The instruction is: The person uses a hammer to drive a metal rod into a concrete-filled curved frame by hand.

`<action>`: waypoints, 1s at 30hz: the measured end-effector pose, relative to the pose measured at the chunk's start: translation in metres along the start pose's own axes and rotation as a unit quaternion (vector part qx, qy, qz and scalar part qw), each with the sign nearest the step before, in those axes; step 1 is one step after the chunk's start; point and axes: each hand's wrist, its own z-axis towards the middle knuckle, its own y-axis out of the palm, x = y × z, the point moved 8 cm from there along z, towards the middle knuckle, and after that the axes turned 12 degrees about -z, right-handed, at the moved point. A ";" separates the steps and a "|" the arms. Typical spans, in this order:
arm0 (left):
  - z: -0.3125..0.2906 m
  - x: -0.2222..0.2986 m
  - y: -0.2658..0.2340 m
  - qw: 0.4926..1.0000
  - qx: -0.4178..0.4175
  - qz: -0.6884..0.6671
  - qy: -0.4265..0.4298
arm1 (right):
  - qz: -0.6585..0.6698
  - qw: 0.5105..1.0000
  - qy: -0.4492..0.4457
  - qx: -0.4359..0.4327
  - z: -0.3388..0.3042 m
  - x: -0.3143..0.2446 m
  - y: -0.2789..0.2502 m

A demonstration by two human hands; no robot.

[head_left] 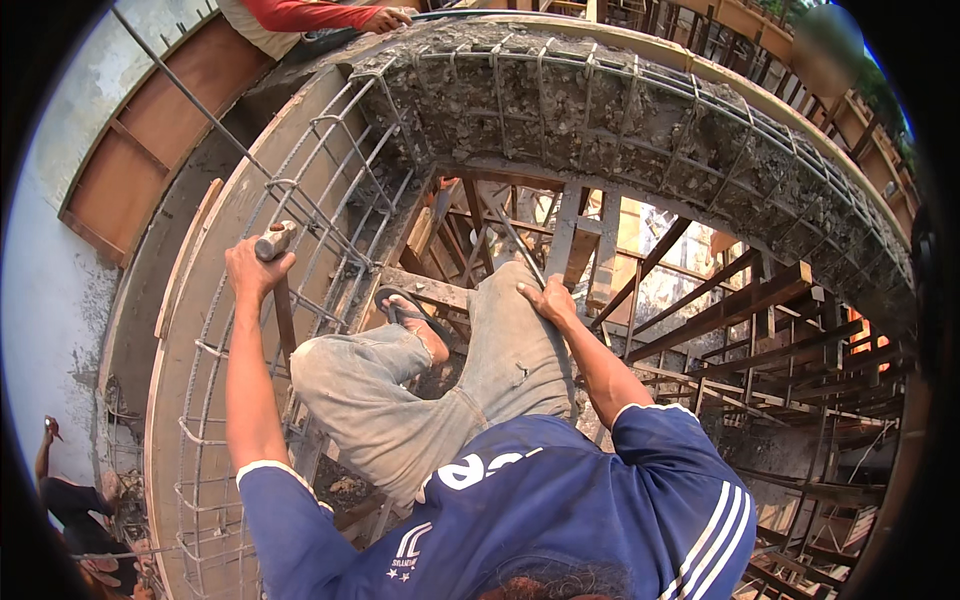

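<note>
My left hand [254, 270] is closed round a hammer just under its head. The worn metal hammer head [276, 240] sits above my fingers, and its handle [285, 315] points down toward my left knee. Below and beside it runs a long cage of steel rebar [300, 205] tied with hoops. At my right knee, my right hand [549, 299] is closed on a thin dark metal bar [517, 238], which slants up and away to the left. The bar's lower end is hidden by my hand and leg. My sandalled foot [412, 318] rests near a timber crosspiece [428, 290].
A rough concrete beam [600, 125] with exposed rebar curves across the far side. Beneath me is a deep opening with timber props [740, 300]. Another person's red sleeve [310, 15] shows at the top, and another person [95, 510] at lower left. Formwork panels [150, 150] stand left.
</note>
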 end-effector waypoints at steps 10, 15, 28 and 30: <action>-0.003 0.003 0.002 0.999 0.020 0.000 0.038 | 0.038 0.999 0.007 -0.016 -0.012 0.002 0.000; -0.006 -0.021 0.009 1.000 0.005 -0.020 0.008 | 0.043 0.998 0.002 -0.038 -0.021 -0.007 -0.006; 0.007 -0.016 0.024 0.998 -0.013 -0.006 0.064 | 0.088 0.994 -0.013 0.062 -0.027 -0.022 -0.011; 0.000 -0.006 0.016 0.997 -0.027 0.006 0.065 | 0.091 0.993 -0.021 0.070 -0.032 -0.029 -0.009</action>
